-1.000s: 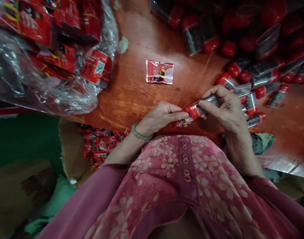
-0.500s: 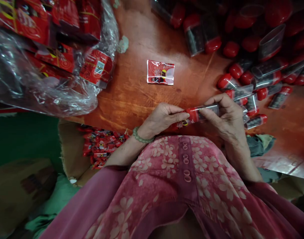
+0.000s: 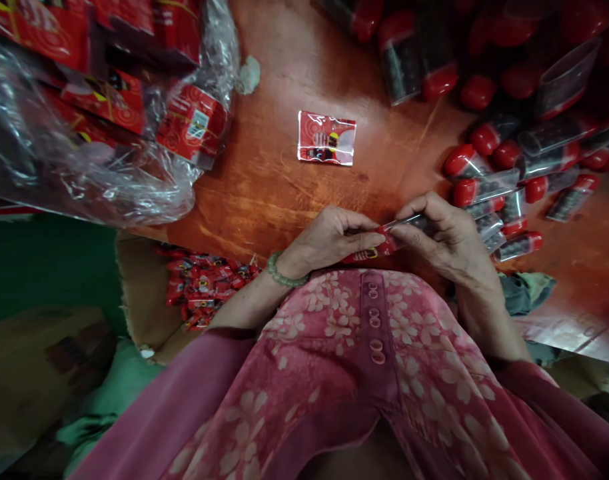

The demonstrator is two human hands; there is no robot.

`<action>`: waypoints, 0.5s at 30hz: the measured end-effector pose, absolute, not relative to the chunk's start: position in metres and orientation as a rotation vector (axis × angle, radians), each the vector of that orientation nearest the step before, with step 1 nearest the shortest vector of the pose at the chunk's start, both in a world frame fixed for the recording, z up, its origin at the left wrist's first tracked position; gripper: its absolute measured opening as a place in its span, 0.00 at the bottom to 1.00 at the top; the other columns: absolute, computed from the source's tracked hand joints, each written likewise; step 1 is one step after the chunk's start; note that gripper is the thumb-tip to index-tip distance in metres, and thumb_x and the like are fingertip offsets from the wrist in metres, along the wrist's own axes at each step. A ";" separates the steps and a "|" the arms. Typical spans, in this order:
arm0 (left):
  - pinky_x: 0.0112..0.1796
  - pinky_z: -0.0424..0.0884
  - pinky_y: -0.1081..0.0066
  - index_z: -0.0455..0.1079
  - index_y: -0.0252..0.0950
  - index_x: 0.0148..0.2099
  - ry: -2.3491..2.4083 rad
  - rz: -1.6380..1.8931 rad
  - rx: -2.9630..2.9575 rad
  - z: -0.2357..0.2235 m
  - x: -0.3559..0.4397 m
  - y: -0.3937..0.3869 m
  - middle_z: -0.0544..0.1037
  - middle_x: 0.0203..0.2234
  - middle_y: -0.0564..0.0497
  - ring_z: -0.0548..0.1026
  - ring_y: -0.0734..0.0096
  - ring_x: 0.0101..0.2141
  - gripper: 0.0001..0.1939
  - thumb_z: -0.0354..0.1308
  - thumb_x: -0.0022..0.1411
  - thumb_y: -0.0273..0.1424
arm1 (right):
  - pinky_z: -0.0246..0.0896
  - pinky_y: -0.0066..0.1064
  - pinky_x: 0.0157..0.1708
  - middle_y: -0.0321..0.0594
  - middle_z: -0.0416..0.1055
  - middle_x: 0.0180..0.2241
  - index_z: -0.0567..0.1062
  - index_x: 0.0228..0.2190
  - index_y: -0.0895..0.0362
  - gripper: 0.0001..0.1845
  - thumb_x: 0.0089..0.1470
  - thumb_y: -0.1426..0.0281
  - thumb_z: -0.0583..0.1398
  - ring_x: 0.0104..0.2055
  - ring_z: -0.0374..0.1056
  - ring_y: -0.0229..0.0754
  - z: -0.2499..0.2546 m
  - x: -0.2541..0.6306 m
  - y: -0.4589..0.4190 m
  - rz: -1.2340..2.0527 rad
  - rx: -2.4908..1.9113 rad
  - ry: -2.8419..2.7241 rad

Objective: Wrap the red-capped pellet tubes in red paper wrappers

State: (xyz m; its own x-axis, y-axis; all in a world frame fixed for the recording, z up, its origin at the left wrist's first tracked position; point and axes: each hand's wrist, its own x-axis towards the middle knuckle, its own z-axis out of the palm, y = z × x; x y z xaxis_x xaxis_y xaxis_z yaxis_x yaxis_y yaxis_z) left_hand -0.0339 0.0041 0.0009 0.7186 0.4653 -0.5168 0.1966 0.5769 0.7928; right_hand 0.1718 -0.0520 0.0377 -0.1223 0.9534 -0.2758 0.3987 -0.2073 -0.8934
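Note:
In front of my body, my left hand (image 3: 329, 243) pinches a red printed packaging card (image 3: 365, 255) between thumb and fingers. My right hand (image 3: 447, 243) is closed around a clear plastic tube (image 3: 409, 223) with dark contents, its red end pointing to my left hand. Card and tube meet between the two hands; the fingers hide whether one is inside the other. Beyond the hands, a flat red printed card (image 3: 327, 139) lies alone on the tabletop.
A clear plastic bag (image 3: 149, 193) with bundled red cards lies at the left. Many red-capped tubes (image 3: 519, 245) are heaped at the right. Below the table edge, a cardboard box (image 3: 142, 293) contains red packed pieces (image 3: 199, 283). A dark cloth (image 3: 519, 293) rests near the right edge.
The right hand has shifted slightly left, nearer the left hand, and the tube is turned so it shows more edge-on. Both hands keep their hold.

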 end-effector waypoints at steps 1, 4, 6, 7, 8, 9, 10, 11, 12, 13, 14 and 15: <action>0.32 0.69 0.75 0.82 0.31 0.38 0.769 0.184 0.954 0.001 -0.034 0.005 0.83 0.29 0.49 0.75 0.75 0.29 0.15 0.66 0.58 0.39 | 0.57 0.28 0.27 0.31 0.70 0.28 0.74 0.34 0.54 0.07 0.61 0.65 0.65 0.27 0.64 0.34 0.037 0.172 -0.051 1.323 -1.584 -1.538; 0.32 0.71 0.75 0.81 0.31 0.41 0.764 0.231 0.885 0.005 -0.034 0.006 0.83 0.32 0.48 0.76 0.75 0.29 0.17 0.69 0.56 0.40 | 0.56 0.26 0.26 0.31 0.70 0.28 0.75 0.35 0.54 0.07 0.61 0.65 0.65 0.26 0.62 0.33 0.036 0.175 -0.048 1.276 -1.581 -1.519; 0.31 0.72 0.76 0.80 0.31 0.41 0.775 0.253 0.860 0.007 -0.033 0.008 0.83 0.31 0.47 0.76 0.75 0.28 0.19 0.70 0.54 0.42 | 0.57 0.26 0.26 0.31 0.69 0.28 0.75 0.35 0.54 0.06 0.61 0.65 0.65 0.26 0.61 0.32 0.036 0.175 -0.047 1.232 -1.593 -1.505; 0.30 0.72 0.76 0.80 0.30 0.39 0.772 0.254 0.866 0.008 -0.033 0.009 0.83 0.30 0.47 0.76 0.75 0.27 0.20 0.71 0.53 0.43 | 0.57 0.26 0.27 0.31 0.69 0.28 0.75 0.35 0.54 0.06 0.61 0.65 0.65 0.26 0.61 0.32 0.036 0.174 -0.047 1.215 -1.590 -1.517; 0.30 0.72 0.76 0.79 0.30 0.37 0.762 0.251 0.878 0.009 -0.033 0.010 0.83 0.28 0.48 0.76 0.76 0.26 0.20 0.72 0.53 0.43 | 0.58 0.27 0.28 0.31 0.69 0.28 0.75 0.34 0.54 0.07 0.61 0.65 0.65 0.26 0.62 0.32 0.036 0.172 -0.047 1.203 -1.583 -1.539; 0.30 0.72 0.75 0.79 0.31 0.35 0.747 0.249 0.893 0.010 -0.032 0.010 0.82 0.27 0.48 0.76 0.76 0.26 0.19 0.72 0.52 0.43 | 0.59 0.28 0.29 0.31 0.70 0.28 0.75 0.34 0.54 0.07 0.61 0.65 0.65 0.27 0.62 0.33 0.037 0.171 -0.048 1.191 -1.576 -1.562; 0.30 0.72 0.75 0.79 0.31 0.34 0.734 0.250 0.905 0.011 -0.031 0.011 0.82 0.26 0.48 0.76 0.75 0.26 0.19 0.72 0.52 0.43 | 0.60 0.28 0.30 0.31 0.69 0.28 0.74 0.34 0.54 0.07 0.61 0.64 0.65 0.27 0.63 0.34 0.037 0.169 -0.049 1.172 -1.574 -1.577; 0.31 0.73 0.75 0.79 0.31 0.33 0.726 0.256 0.914 0.011 -0.031 0.011 0.82 0.26 0.48 0.76 0.75 0.26 0.18 0.72 0.52 0.43 | 0.60 0.29 0.30 0.32 0.69 0.28 0.74 0.34 0.54 0.07 0.61 0.64 0.64 0.28 0.63 0.34 0.037 0.167 -0.050 1.148 -1.575 -1.584; 0.31 0.73 0.74 0.79 0.31 0.33 0.723 0.265 0.921 0.012 -0.030 0.011 0.82 0.26 0.48 0.77 0.75 0.26 0.18 0.72 0.53 0.43 | 0.61 0.29 0.31 0.32 0.69 0.28 0.73 0.34 0.54 0.08 0.62 0.64 0.63 0.28 0.63 0.35 0.037 0.165 -0.051 1.123 -1.578 -1.587; 0.31 0.73 0.74 0.79 0.31 0.32 0.725 0.277 0.928 0.012 -0.028 0.011 0.82 0.26 0.48 0.77 0.74 0.26 0.18 0.71 0.54 0.44 | 0.61 0.29 0.32 0.32 0.69 0.29 0.73 0.34 0.54 0.08 0.63 0.64 0.63 0.29 0.64 0.35 0.037 0.163 -0.052 1.101 -1.583 -1.589; 0.32 0.73 0.74 0.79 0.31 0.32 0.727 0.288 0.936 0.012 -0.027 0.010 0.82 0.26 0.48 0.77 0.73 0.27 0.18 0.71 0.55 0.44 | 0.61 0.30 0.33 0.32 0.69 0.29 0.72 0.34 0.54 0.08 0.64 0.63 0.62 0.30 0.64 0.35 0.036 0.162 -0.053 1.084 -1.583 -1.593; 0.32 0.73 0.73 0.79 0.31 0.32 0.723 0.294 0.945 0.012 -0.026 0.010 0.82 0.26 0.48 0.77 0.73 0.27 0.18 0.71 0.55 0.44 | 0.61 0.30 0.33 0.32 0.68 0.29 0.72 0.33 0.53 0.09 0.64 0.63 0.61 0.30 0.64 0.35 0.036 0.161 -0.055 1.078 -1.579 -1.598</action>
State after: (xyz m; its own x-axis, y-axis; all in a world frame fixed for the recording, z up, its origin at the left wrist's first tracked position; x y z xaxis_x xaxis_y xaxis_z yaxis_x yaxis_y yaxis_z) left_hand -0.0260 0.0099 0.0122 0.7319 0.5262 -0.4329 0.0753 0.5690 0.8189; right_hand 0.1610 -0.0545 0.0357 -0.0745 0.9917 -0.1044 0.4683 -0.0576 -0.8817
